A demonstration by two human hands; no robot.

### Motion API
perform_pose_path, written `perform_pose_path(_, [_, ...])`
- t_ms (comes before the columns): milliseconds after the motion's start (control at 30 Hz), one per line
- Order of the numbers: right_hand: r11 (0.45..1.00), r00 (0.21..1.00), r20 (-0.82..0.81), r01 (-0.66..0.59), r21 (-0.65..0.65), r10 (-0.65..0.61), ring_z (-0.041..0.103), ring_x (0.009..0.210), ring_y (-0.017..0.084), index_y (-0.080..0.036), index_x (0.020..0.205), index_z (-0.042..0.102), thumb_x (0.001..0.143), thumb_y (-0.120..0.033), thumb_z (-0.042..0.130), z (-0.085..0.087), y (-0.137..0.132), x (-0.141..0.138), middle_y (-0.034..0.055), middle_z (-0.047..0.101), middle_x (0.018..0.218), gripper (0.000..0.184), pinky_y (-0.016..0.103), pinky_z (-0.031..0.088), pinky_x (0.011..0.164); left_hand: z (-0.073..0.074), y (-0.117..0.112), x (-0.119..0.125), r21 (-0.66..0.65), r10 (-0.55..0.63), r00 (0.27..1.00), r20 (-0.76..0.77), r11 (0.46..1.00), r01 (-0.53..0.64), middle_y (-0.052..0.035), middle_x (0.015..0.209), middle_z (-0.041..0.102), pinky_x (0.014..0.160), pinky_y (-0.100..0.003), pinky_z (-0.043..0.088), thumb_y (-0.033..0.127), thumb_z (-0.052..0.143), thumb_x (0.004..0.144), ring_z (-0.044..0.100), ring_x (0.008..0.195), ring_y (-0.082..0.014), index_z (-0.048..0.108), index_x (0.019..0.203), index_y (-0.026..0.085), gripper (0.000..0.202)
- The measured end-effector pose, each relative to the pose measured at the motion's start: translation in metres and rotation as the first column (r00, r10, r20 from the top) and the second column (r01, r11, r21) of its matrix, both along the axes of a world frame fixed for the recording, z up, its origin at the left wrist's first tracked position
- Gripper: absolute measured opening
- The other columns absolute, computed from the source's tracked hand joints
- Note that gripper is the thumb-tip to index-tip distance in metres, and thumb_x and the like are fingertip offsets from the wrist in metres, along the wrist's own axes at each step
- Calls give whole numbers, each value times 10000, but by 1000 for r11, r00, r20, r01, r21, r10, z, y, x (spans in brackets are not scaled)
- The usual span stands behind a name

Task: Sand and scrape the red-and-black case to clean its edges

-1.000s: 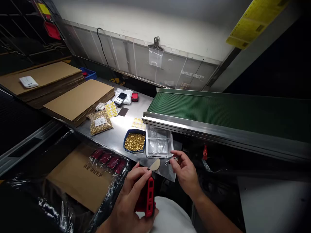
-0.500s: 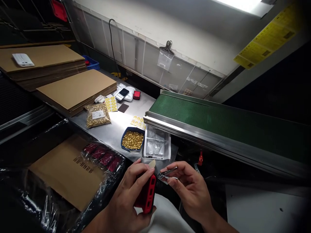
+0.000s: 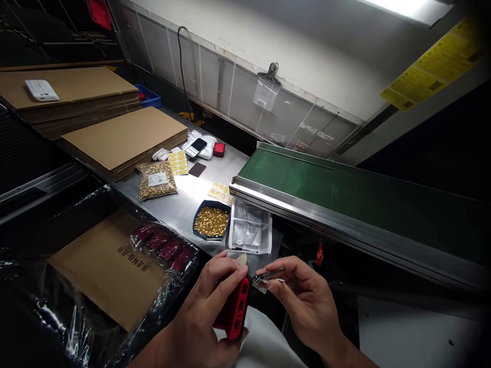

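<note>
My left hand (image 3: 205,306) is wrapped round a red plastic housing (image 3: 238,309) with several rectangular openings along its narrow side. A small pale, pointed piece (image 3: 242,259) shows at the fingertips of the same hand. Between the thumb and fingers of my right hand (image 3: 307,301) is a metal nail clipper (image 3: 266,276), its jaws pointing at the housing's upper corner. Whether the jaws touch the housing I cannot tell. Beyond my hands stand a dark blue tray (image 3: 195,228) of small gold-coloured metal parts (image 3: 210,221) and a white box (image 3: 269,240) with clear plastic bags inside.
A green conveyor belt (image 3: 299,176) runs off to the right. Cardboard stacks (image 3: 126,135) and a bag of gold-coloured parts (image 3: 157,180) lie on the metal table (image 3: 180,204). At left, a plastic-lined box holds dark red wrapped pieces (image 3: 161,244) and a cardboard sheet (image 3: 111,271).
The nail clipper's lever has come closer to its body as my right fingers pinch. Both hands otherwise keep nearly the same place, and the whole view has shifted slightly.
</note>
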State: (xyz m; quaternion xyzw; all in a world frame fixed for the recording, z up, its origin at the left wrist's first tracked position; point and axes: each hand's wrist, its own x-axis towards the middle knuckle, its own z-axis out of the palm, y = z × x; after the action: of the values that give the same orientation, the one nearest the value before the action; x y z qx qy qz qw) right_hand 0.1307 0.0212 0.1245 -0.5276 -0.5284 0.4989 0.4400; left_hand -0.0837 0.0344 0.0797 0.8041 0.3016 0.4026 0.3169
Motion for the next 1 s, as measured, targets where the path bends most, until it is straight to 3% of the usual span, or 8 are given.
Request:
perform_pose_path(200, [993,995,8,101,56,-102,704,842,140,-252,1056,643,915,-267,673,0,4,7,29,727,987,145,201,566,777,3,6,3,5,-17,1000,21,1000,17,-157,1343,405,1231,-496,274,65,616,630,385,1334,-320,394,1441,62,840])
perform_pose_path(400, [999,999,34,13,36,-14,684,837,127,-249,1065,654,912,-281,677,4,4,7,32,721,992,158,198,539,774,5,9,2,1,-14,1000,-8,1000,14,-166,1344,400,1216,-539,284,67,624,646,389,1326,-336,388,1448,73,836])
perform_pose_path(1000, [998,1000,0,-7,62,7,689,847,140,-248,1056,666,905,-232,681,5,7,6,42,726,989,153,213,557,761,6,12,3,-37,-44,999,-2,998,44,-154,1355,399,1230,-527,270,56,605,621,380,1340,-330,377,1456,82,865])
